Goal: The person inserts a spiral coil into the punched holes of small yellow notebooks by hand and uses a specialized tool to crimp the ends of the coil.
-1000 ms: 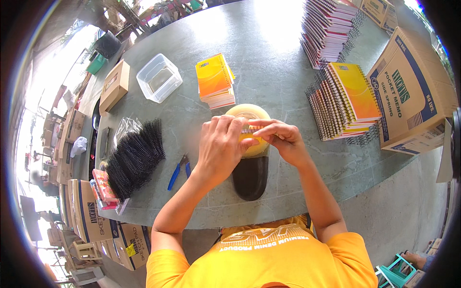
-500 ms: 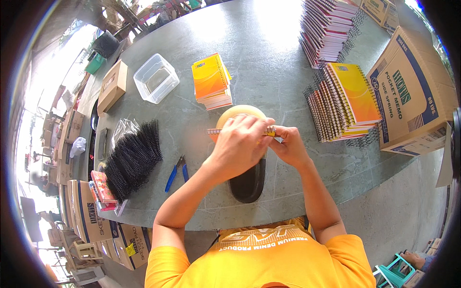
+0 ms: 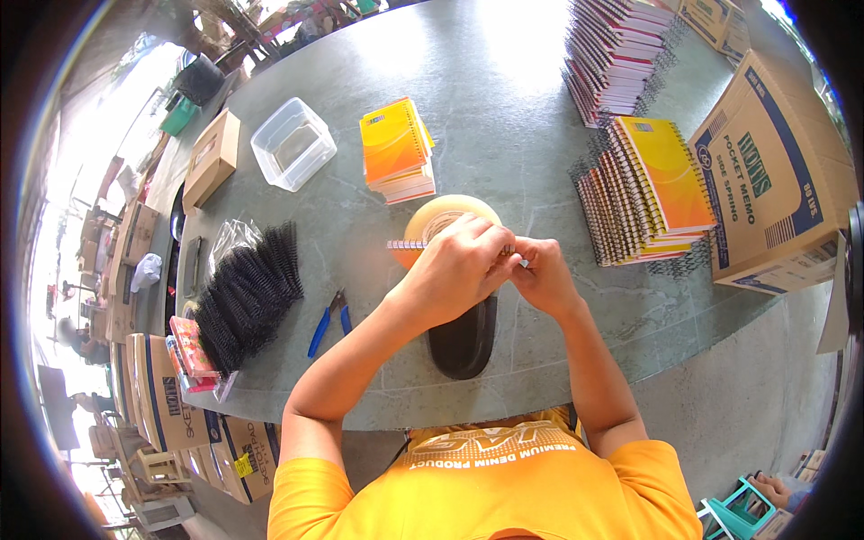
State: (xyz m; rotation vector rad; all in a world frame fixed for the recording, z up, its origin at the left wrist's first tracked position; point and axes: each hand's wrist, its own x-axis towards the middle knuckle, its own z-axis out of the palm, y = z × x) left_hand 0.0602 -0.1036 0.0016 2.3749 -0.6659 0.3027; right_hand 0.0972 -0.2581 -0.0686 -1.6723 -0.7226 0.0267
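Orange shows at the edge of a small notebook [image 3: 406, 258], which lies mostly hidden beneath the left hand [image 3: 463, 267], over a round yellow piece [image 3: 447, 207] near the middle of the desk [image 3: 540, 364]. Pale coil binding runs along its upper edge and pokes out to the left of the knuckles. That hand is clamped on the notebook, its fingers curled over it. Just beside it, almost touching, the right hand [image 3: 545, 274] has thumb and fingertips bunched together around something too small to make out. A dark rounded base [image 3: 464, 340] reaches from the yellow piece toward the person.

To the left lie cutters [image 3: 331, 322] with blue handles, their tips pointing away from the person, and past them a heap of black coils [image 3: 252, 297] with a clear plastic bag [image 3: 236, 243] just behind. Farther back are a clear plastic box [image 3: 292, 146], a low brown carton [image 3: 212, 162] and a short stack of yellow-orange notebooks [image 3: 396, 144]. On the right, a fuller stack of coil-bound notebooks [image 3: 661, 175] stands near a large cardboard box [image 3: 765, 175], with a taller stack of notebooks [image 3: 616, 58] behind it.
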